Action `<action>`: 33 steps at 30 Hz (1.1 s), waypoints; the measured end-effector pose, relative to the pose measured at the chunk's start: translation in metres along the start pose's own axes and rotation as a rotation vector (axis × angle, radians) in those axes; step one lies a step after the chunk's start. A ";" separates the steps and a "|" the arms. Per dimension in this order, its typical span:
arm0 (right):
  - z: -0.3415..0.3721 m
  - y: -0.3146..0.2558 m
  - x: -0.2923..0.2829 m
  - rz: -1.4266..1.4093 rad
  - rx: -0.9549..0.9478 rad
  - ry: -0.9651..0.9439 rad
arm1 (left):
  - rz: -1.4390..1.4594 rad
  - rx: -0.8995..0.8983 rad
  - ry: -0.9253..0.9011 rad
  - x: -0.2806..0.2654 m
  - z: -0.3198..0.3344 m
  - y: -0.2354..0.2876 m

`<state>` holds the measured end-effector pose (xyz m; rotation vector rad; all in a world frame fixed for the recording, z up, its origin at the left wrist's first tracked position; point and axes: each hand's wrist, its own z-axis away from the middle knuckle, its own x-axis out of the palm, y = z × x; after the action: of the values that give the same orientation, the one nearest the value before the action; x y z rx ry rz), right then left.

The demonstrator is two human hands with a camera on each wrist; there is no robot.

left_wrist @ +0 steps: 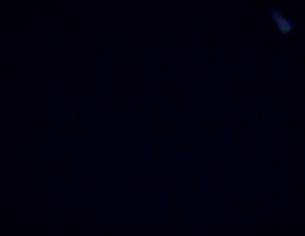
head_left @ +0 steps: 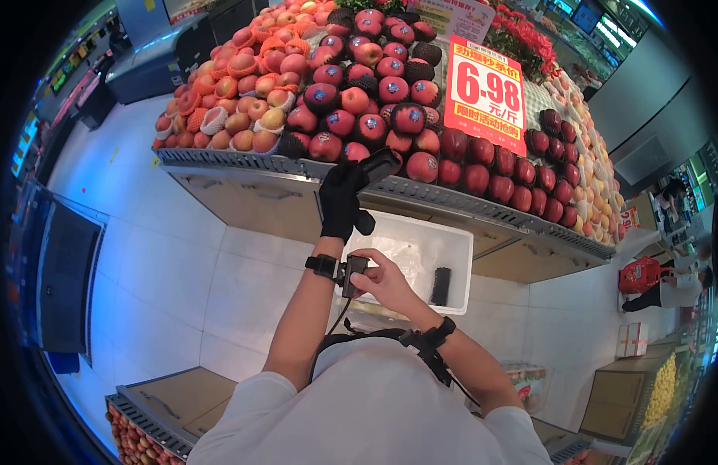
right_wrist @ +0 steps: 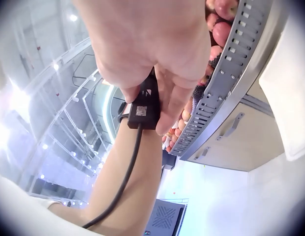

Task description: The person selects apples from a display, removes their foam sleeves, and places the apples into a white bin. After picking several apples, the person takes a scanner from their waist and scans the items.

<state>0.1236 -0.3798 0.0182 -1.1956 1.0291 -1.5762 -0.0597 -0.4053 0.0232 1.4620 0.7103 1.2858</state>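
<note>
In a black glove, my left hand (head_left: pixel 342 203) is at the front edge of the apple display, with its fingers around a dark oblong object (head_left: pixel 381 165); black on black blurs their outline. My bare right hand (head_left: pixel 386 287) grips the small black camera box (head_left: pixel 357 273) strapped to the left wrist. Seen from the right wrist, the right hand (right_wrist: pixel 147 44) has thumb and fingers on both sides of that box (right_wrist: pixel 145 110), and a cable hangs from it. The left wrist view is almost wholly dark, so it shows no hand.
Red apples (head_left: pixel 372 126), some in black nets, are piled behind the metal rail (head_left: pixel 483 203). A price sign (head_left: pixel 485 94) stands among them. Below the rail, a white foam box (head_left: pixel 461 267) holds a black roll (head_left: pixel 440 287). Another person (head_left: pixel 681 288) and a red basket (head_left: pixel 640 274) are at right.
</note>
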 end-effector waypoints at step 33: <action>0.005 -0.015 -0.047 0.293 -0.623 0.367 | -0.210 0.055 -0.354 -0.005 0.096 -0.054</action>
<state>0.1328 -0.3313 0.0220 -1.0907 1.9425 -1.3004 0.0399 -0.4224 -0.0205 1.5623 0.6445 0.8258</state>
